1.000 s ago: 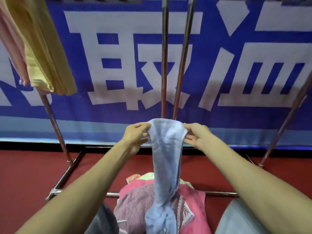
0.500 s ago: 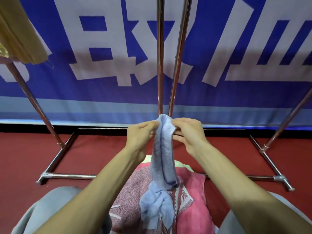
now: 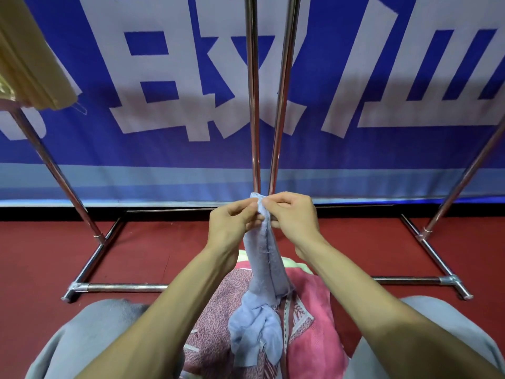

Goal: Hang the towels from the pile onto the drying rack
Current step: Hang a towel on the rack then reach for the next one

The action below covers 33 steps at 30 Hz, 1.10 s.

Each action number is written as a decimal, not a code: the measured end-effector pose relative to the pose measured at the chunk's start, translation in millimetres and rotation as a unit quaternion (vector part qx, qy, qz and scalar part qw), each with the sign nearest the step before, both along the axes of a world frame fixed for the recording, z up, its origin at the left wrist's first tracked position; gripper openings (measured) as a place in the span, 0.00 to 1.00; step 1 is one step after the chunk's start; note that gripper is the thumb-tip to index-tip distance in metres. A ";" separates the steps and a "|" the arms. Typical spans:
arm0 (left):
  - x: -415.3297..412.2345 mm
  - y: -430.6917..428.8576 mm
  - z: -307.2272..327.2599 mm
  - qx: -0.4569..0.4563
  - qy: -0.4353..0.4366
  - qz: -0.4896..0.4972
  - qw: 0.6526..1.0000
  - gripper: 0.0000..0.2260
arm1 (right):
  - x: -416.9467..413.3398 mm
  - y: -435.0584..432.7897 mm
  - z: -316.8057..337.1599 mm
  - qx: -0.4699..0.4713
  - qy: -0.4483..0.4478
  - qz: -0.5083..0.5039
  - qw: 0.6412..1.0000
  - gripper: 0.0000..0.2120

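Note:
A light blue towel [image 3: 263,272] hangs bunched from both my hands, its lower end crumpled on the pile. My left hand [image 3: 232,222] and my right hand [image 3: 293,217] pinch its top edge close together, almost touching. Under it lies the pile of towels [image 3: 306,318], pink and mauve, between my knees. The chrome drying rack [image 3: 252,105] rises in front of me with two bars running up the middle. A yellow towel [image 3: 30,64] hangs on the rack at the upper left.
The rack's base bars [image 3: 123,288] lie on the red floor, with slanted legs [image 3: 54,170] left and right [image 3: 461,184]. A blue and white banner [image 3: 382,149] covers the wall behind. My grey-trousered knees [image 3: 82,332] flank the pile.
My hands have come together at the top of the blue towel, narrowing it from a spread edge to a tight bunch. The view has tilted down a little.

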State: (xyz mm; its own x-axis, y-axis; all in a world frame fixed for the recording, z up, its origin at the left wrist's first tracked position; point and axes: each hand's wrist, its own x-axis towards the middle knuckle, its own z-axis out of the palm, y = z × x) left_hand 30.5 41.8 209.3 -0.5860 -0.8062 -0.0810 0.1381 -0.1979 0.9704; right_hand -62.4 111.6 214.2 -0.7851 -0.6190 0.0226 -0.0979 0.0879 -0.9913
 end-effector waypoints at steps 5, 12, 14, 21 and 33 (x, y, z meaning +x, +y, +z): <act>5.9 -4.6 2.2 0.022 0.019 -0.037 0.999 0.11 | -4.1 0.5 0.8 0.011 0.013 0.035 0.999 0.11; 12.8 -11.0 4.7 -0.010 -0.018 -0.088 0.996 0.12 | -9.6 12.6 11.0 0.009 0.048 0.101 0.994 0.02; 16.1 -12.7 10.2 -0.051 -0.040 -0.075 0.995 0.12 | -12.2 12.9 13.1 0.003 0.052 0.105 0.993 0.08; 34.9 -26.5 24.3 -0.302 -0.197 -0.141 0.922 0.49 | -12.6 24.9 27.2 0.006 0.208 0.212 0.955 0.13; 32.9 -19.2 23.0 -0.290 -0.059 -0.102 0.950 0.06 | -26.9 30.5 28.6 -0.037 0.276 0.074 0.958 0.12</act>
